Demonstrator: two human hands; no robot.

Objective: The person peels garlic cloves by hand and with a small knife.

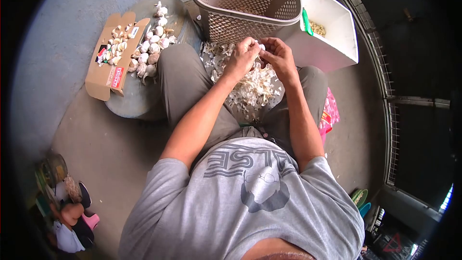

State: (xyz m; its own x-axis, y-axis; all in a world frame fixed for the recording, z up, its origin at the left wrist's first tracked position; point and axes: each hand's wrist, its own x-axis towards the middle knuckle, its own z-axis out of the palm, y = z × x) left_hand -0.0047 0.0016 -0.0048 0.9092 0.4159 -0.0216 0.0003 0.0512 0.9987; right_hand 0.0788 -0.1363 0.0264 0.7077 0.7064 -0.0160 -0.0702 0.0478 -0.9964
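My left hand [245,54] and my right hand [279,56] meet in front of me, above a pile of papery garlic skins [255,86]. Between their pinched fingertips is a small white garlic clove [262,47], partly covered by the fingers. Both hands are closed on it. To the left, whole garlic bulbs [154,48] lie on a round grey surface [132,108]. Loose cloves [117,48] rest on a flattened cardboard box [98,84] beside the bulbs.
A brown perforated basket [226,31] stands just beyond my hands. Right of it, a white foam box [327,50] holds peeled cloves [317,29] and has a green-handled item [306,20] at its rim. A pink mesh bag [331,110] lies by my right knee. Another person [72,216] is at lower left.
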